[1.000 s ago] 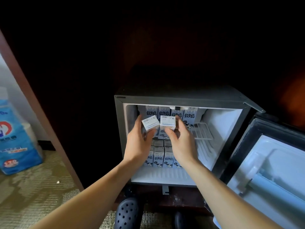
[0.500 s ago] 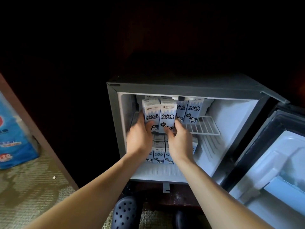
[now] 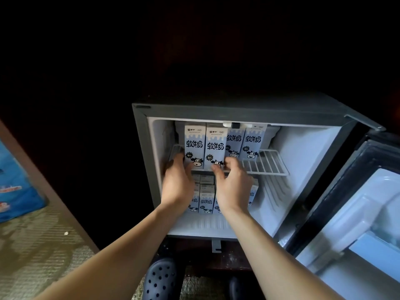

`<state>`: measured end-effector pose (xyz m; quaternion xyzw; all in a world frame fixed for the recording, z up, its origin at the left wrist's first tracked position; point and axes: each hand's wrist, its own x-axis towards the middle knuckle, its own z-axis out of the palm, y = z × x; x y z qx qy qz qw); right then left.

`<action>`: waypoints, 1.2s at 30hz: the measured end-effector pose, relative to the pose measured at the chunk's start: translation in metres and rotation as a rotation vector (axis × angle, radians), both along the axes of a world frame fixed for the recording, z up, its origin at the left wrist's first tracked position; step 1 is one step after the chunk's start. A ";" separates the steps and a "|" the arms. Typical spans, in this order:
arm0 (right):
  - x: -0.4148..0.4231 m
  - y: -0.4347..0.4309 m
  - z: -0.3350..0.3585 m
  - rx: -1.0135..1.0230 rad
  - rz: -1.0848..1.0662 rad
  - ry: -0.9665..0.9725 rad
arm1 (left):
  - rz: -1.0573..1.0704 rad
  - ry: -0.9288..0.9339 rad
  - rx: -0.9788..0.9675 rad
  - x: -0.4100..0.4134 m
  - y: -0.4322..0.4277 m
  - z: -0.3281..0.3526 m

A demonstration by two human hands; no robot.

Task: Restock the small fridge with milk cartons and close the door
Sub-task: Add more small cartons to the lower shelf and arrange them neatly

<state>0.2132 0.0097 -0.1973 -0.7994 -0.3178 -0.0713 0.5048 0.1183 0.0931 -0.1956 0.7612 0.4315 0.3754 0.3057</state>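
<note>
Since a second ago, both held cartons have gone from tilted in the air to upright on the wire shelf (image 3: 266,164) of the fridge (image 3: 238,109), in the front row and touching each other. The left hand (image 3: 178,187) grips the foot of the left front carton (image 3: 194,144). The right hand (image 3: 232,187) pinches the foot of the right front carton (image 3: 215,146). Two back-row cartons (image 3: 253,141) stand behind, to the right. Both hands partly cover the lower cartons (image 3: 206,202). The fridge door (image 3: 357,202) hangs open at right. A blue package (image 3: 15,187) lies at left.
</note>
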 end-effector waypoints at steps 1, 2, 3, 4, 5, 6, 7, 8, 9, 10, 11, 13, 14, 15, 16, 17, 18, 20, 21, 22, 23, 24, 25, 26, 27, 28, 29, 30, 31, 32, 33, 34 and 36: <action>0.000 0.001 0.000 0.004 0.002 0.024 | 0.002 0.010 0.006 0.000 0.000 0.000; -0.001 0.002 0.000 0.010 0.003 0.052 | 0.001 0.012 0.013 0.000 0.000 0.000; 0.000 0.003 0.000 0.015 0.005 0.075 | 0.000 0.011 0.022 0.000 0.000 0.000; 0.000 0.004 0.000 0.018 0.007 0.089 | -0.001 0.013 0.029 0.000 0.000 0.000; 0.001 0.005 -0.001 0.018 0.007 0.092 | -0.001 0.019 0.037 0.000 0.001 0.000; 0.001 0.006 -0.001 0.015 0.006 0.091 | 0.002 0.026 0.043 0.000 0.000 0.000; 0.002 0.007 -0.002 0.011 0.006 0.091 | 0.006 0.031 0.046 0.000 0.000 0.000; 0.003 0.007 -0.002 0.008 0.008 0.089 | 0.009 0.032 0.046 0.000 0.000 0.001; 0.003 0.007 -0.002 0.003 0.013 0.091 | 0.010 0.030 0.045 0.000 0.000 0.001; 0.004 0.007 -0.002 -0.001 0.019 0.095 | 0.009 0.028 0.040 0.000 0.000 0.001; 0.004 0.007 -0.002 -0.004 0.023 0.100 | 0.007 0.027 0.035 0.000 0.000 0.002; 0.005 0.007 -0.002 -0.007 0.028 0.102 | 0.000 0.028 0.026 -0.001 -0.001 0.003; 0.005 0.006 -0.002 -0.008 0.030 0.102 | -0.006 0.032 0.029 -0.002 -0.001 0.003; 0.005 0.006 -0.002 -0.008 0.034 0.106 | -0.014 0.038 0.035 -0.002 -0.002 0.003; 0.006 0.006 -0.002 -0.006 0.038 0.114 | -0.019 0.044 0.038 -0.003 -0.002 0.003; 0.006 0.006 -0.001 -0.004 0.043 0.125 | -0.023 0.050 0.035 -0.003 -0.002 0.003; 0.006 0.006 -0.001 -0.002 0.046 0.138 | -0.030 0.057 0.031 -0.003 -0.002 0.003; 0.007 0.006 0.001 -0.002 0.051 0.161 | -0.056 0.077 0.029 -0.004 -0.003 0.003; 0.007 0.006 0.002 -0.005 0.057 0.173 | -0.072 0.092 0.023 -0.005 -0.004 0.004; 0.007 0.005 0.003 -0.007 0.067 0.191 | -0.088 0.108 0.010 -0.006 -0.006 0.006; 0.006 0.003 0.005 -0.010 0.084 0.215 | -0.102 0.118 -0.007 -0.008 -0.008 0.008; 0.005 0.000 0.007 -0.014 0.106 0.244 | -0.115 0.127 -0.028 -0.010 -0.010 0.010; 0.003 -0.005 0.011 -0.025 0.134 0.271 | -0.127 0.137 -0.047 -0.014 -0.012 0.013; 0.000 -0.011 0.016 -0.043 0.166 0.285 | -0.138 0.150 -0.058 -0.018 -0.016 0.017; -0.002 -0.017 0.020 -0.073 0.197 0.286 | -0.152 0.177 -0.059 -0.023 -0.019 0.022; -0.005 -0.024 0.024 -0.109 0.224 0.285 | -0.174 0.231 -0.053 -0.029 -0.023 0.026; -0.008 -0.032 0.029 -0.148 0.243 0.282 | -0.205 0.299 -0.044 -0.036 -0.028 0.032; -0.011 -0.040 0.034 -0.194 0.257 0.280 | -0.241 0.366 -0.045 -0.044 -0.034 0.037; -0.014 -0.050 0.040 -0.251 0.267 0.272 | -0.281 0.421 -0.058 -0.052 -0.038 0.043; -0.018 -0.061 0.048 -0.316 0.282 0.257 | -0.315 0.464 -0.077 -0.061 -0.044 0.048; -0.024 -0.073 0.058 -0.389 0.309 0.221 | -0.344 0.501 -0.083 -0.069 -0.048 0.054; -0.029 -0.086 0.068 -0.462 0.345 0.179 | -0.376 0.551 -0.067 -0.076 -0.052 0.060; -0.043 -0.117 0.088 -0.561 0.415 0.129 | -0.445 0.678 0.026 -0.092 -0.069 0.075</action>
